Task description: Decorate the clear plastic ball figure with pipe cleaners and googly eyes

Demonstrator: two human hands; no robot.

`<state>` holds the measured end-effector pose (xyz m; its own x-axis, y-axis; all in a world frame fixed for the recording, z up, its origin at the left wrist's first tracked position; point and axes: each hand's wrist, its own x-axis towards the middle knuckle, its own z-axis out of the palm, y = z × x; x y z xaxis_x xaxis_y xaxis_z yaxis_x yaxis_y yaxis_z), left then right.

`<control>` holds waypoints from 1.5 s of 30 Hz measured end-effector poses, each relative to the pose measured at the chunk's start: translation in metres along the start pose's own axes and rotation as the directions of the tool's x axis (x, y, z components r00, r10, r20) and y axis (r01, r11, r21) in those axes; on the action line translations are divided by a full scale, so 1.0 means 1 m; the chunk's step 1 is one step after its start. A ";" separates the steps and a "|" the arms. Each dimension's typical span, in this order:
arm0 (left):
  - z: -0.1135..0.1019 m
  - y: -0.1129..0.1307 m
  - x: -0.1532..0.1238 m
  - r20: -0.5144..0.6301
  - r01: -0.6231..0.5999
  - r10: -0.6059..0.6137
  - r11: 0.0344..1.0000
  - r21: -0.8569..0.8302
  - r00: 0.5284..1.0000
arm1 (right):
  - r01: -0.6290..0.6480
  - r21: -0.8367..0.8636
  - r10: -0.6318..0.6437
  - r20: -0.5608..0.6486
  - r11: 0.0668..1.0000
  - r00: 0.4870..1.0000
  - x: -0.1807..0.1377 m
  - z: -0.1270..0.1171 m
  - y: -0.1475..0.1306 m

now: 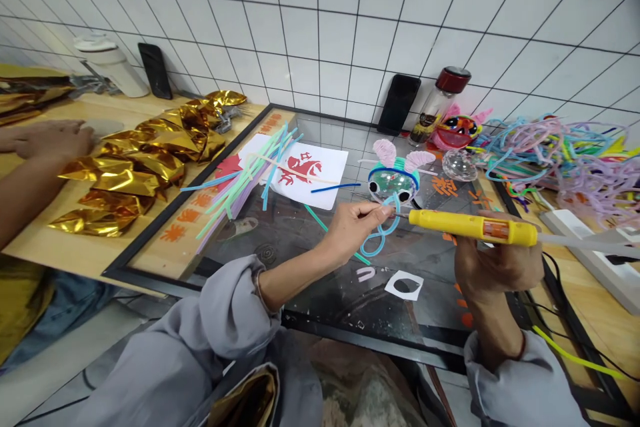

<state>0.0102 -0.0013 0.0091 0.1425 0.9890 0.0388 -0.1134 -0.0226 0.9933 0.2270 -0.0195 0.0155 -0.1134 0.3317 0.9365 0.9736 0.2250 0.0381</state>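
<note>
Head view showed the right hand [497, 265] gripping a yellow glue gun [473, 227], nozzle meeting a blue pipe-cleaner loop [381, 235] pinched by the left hand [353, 227]; just beyond, a goggle-eyed craft figure [393, 181], its base hidden.

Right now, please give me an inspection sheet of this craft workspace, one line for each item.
Surface: glass tabletop in a black frame, with a wooden bench beside it.
Job's things: yellow glue gun; blue pipe-cleaner loop; pipe-cleaner figure.
Clutter: straws, gold foil, pipe-cleaner heap, two phones, bottle.
Fingers: left hand pinches the loop; right hand grips the gun.
Cables: black cable at right.
Surroundings: white tiled wall; another person's hand at left.
</note>
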 end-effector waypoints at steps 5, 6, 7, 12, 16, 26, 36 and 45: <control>-0.001 0.000 -0.003 0.071 -0.080 0.073 0.992 0.099 0.995 | -0.216 0.079 0.209 0.082 0.973 0.974 -0.005 -0.001 0.005; -0.001 0.000 -0.003 0.073 -0.082 0.075 0.991 0.103 0.995 | -0.236 0.092 0.228 0.087 0.967 0.970 -0.005 -0.001 0.006; -0.001 0.000 -0.003 0.072 -0.081 0.073 0.992 0.102 0.995 | -0.242 0.091 0.234 0.088 0.966 0.968 -0.005 -0.001 0.006; -0.001 0.000 -0.002 0.070 -0.079 0.072 0.991 0.109 0.995 | -0.195 0.092 0.191 0.055 0.976 0.980 -0.005 0.000 0.009; -0.001 0.000 -0.004 0.087 -0.103 0.091 0.985 0.141 0.992 | -0.155 0.038 0.153 0.037 0.987 0.988 -0.004 0.004 0.010; -0.001 0.006 -0.006 0.120 -0.143 0.123 0.974 0.174 0.985 | -0.067 -0.058 0.065 -0.027 0.996 0.998 -0.002 0.005 0.009; 0.000 0.006 -0.007 0.111 -0.133 0.112 0.970 0.204 0.987 | -0.159 -0.058 0.161 0.031 0.986 0.986 -0.002 0.003 0.009; 0.000 0.006 -0.006 0.108 -0.123 0.104 0.976 0.182 0.989 | -0.262 -0.023 0.263 0.051 0.965 0.963 -0.008 0.004 0.013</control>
<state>0.0091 -0.0077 0.0152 0.2348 0.9598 0.1537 0.0509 -0.1700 0.9841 0.2394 -0.0158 0.0076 0.1370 0.4258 0.8944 0.9735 0.1090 -0.2010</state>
